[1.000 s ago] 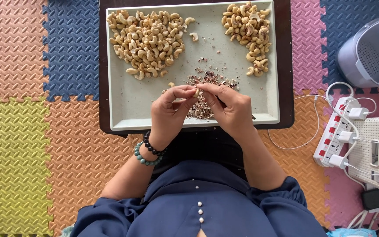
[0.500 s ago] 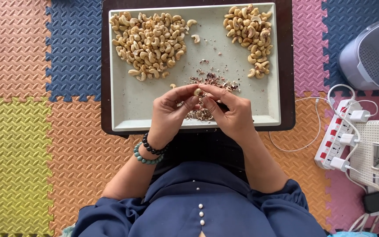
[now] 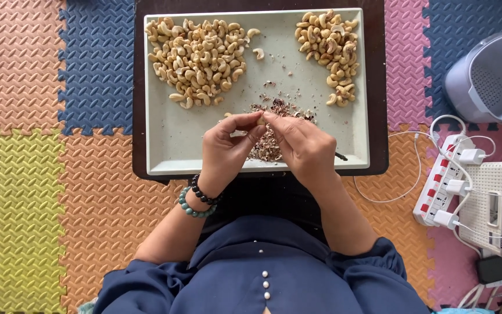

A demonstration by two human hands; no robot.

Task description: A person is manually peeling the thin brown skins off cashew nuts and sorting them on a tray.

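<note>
My left hand and my right hand meet over the near middle of a pale rectangular tray. Between the fingertips of both hands sits one cashew nut. Under the hands lies a heap of reddish-brown skin flakes. A big pile of pale cashews fills the tray's far left. A smaller pile of cashews with darker patches lies at the far right. A thin dark tool tip pokes out from under my right hand; what holds it is hidden.
The tray rests on a dark low table over coloured foam floor mats. At the right are a white power strip with plugged cables, a white box device and a pale lilac bin.
My fingers have shifted slightly around the cashew, which stays pinched between both hands. The view has moved a little; the piles are unchanged.
</note>
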